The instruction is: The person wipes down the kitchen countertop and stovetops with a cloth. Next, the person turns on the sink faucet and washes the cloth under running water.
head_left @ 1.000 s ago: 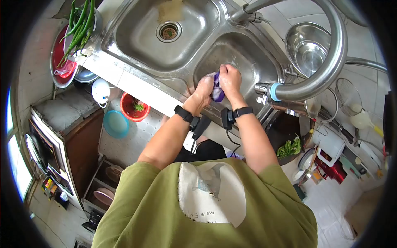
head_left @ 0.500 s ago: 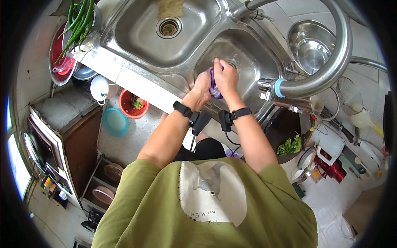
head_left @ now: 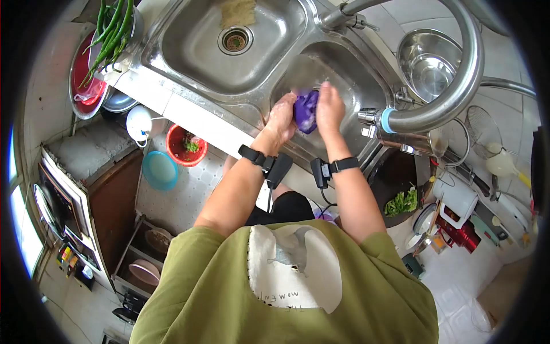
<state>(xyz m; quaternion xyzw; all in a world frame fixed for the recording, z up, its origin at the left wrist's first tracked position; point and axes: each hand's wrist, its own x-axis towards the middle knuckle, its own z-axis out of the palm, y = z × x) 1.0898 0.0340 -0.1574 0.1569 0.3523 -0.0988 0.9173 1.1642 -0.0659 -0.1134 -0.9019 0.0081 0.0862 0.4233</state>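
A crumpled purple cloth (head_left: 307,110) with whitish patches, perhaps suds, is held between my two hands over the smaller steel basin (head_left: 349,74). My left hand (head_left: 282,116) is closed on the cloth's left side. At its right edge, my right hand (head_left: 330,109) grips it with fingers curled and partly turned from view. Each wrist wears a black strap with a small device. The curved faucet (head_left: 478,63) reaches in from the right, its spout end (head_left: 372,118) beside my right hand. No water stream shows.
The larger basin (head_left: 189,57) holds a tan cloth (head_left: 238,12) by its drain. A steel pot (head_left: 431,64) stands behind the faucet. Green peppers (head_left: 112,34) lie in a bowl at upper left. A red basin (head_left: 187,153) and a blue basin (head_left: 160,170) are on the floor. Leafy greens (head_left: 401,202) lie at right.
My hands have moved apart, my right hand shifting right. The purple cloth, mostly hidden between them before, is now spread wider and more visible.
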